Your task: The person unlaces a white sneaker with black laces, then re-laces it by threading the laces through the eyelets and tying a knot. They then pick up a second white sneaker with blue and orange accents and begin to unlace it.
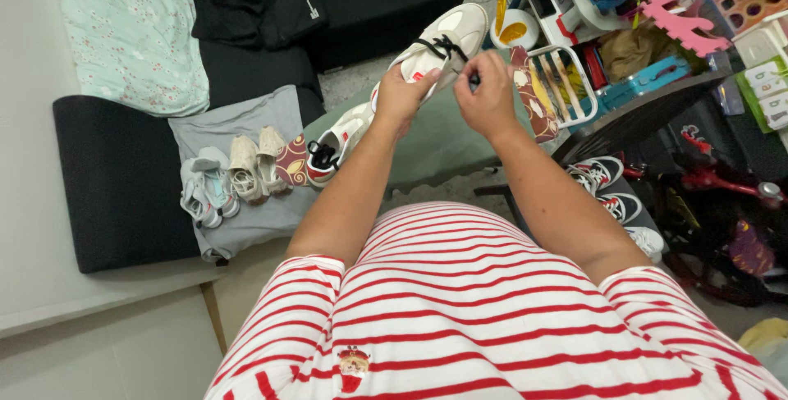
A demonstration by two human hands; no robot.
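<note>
The left hand (pixel 400 95) is gripping the white sneaker (pixel 439 43) by its side, raised before the chest, while the right hand (pixel 486 96) beside it is pinching the thin, limp black lace (pixel 443 45); the shoe looks light and flexible, best steadied at midfoot.

head cam | looks steeply down over chest | hands close
</note>
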